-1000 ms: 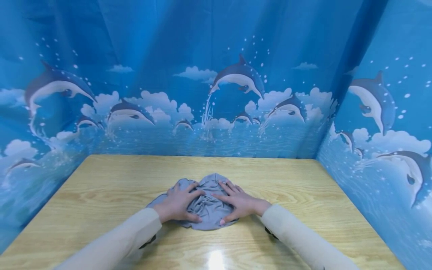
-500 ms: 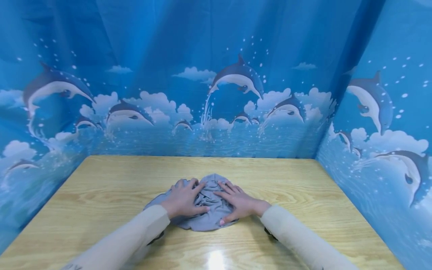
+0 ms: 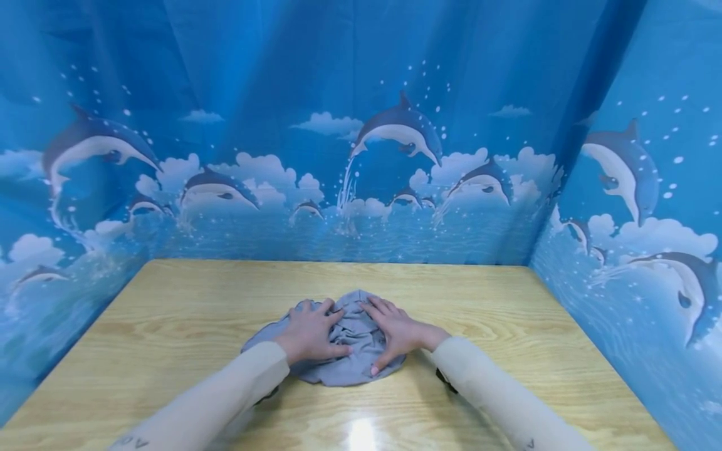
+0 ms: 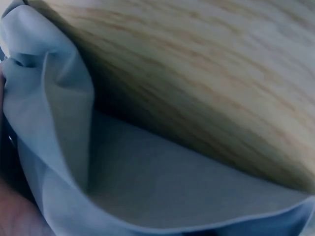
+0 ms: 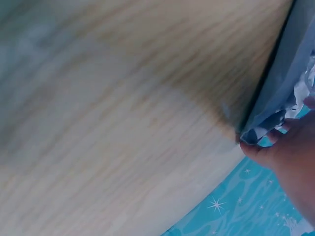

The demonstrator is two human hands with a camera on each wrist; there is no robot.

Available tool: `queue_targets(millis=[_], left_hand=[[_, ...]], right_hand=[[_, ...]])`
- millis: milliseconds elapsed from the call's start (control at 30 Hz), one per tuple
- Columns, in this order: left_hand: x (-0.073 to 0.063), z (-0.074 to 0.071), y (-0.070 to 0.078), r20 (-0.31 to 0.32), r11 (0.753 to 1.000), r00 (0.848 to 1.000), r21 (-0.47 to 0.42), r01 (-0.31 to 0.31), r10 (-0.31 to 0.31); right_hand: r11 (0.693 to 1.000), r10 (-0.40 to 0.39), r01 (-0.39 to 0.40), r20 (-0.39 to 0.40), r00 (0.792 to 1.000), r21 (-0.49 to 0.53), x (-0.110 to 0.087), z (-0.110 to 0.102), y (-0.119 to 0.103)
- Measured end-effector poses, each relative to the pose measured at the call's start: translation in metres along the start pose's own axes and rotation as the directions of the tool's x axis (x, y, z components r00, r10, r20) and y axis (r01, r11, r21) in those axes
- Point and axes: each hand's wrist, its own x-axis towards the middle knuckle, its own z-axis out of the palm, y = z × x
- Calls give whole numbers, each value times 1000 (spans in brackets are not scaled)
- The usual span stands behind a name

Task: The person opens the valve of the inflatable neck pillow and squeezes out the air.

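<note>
A crumpled grey cloth [image 3: 345, 374] lies on the table, bunched into wrinkles between two hands. My left hand [image 3: 309, 335] rests on its left part, fingers spread and thumb pointing inward. On the right part lies my right hand [image 3: 399, 331], its fingers reaching over the far edge and the thumb near the front edge. The left wrist view has a loose fold of the cloth [image 4: 162, 182] standing off the tabletop, with a bit of the left hand [image 4: 17, 214] at the corner. In the right wrist view, the right hand [image 5: 295, 157] touches the cloth's edge [image 5: 285, 73].
The wooden table [image 3: 507, 351] has a light grain and a bright reflection near its front. A blue curtain [image 3: 282, 232] printed with dolphins and clouds stands behind it and along both sides. Pale sleeves [image 3: 209, 398] cover both forearms.
My left hand has shifted to the right over the cloth, closer to the right hand. The right hand has barely moved, its thumb slightly to the right.
</note>
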Motion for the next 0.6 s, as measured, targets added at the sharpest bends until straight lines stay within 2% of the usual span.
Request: queue_targets(millis=[333,600], left_hand=[[0,0,0,9,1000,1000,0,-13,13],[-4,0,-6,-2,992,994,-59,-108,108]], right_hand=[[998,34,-32,51,998,-46,3,-1,3],[998,33,-30,52,998,-51,5,2,6]])
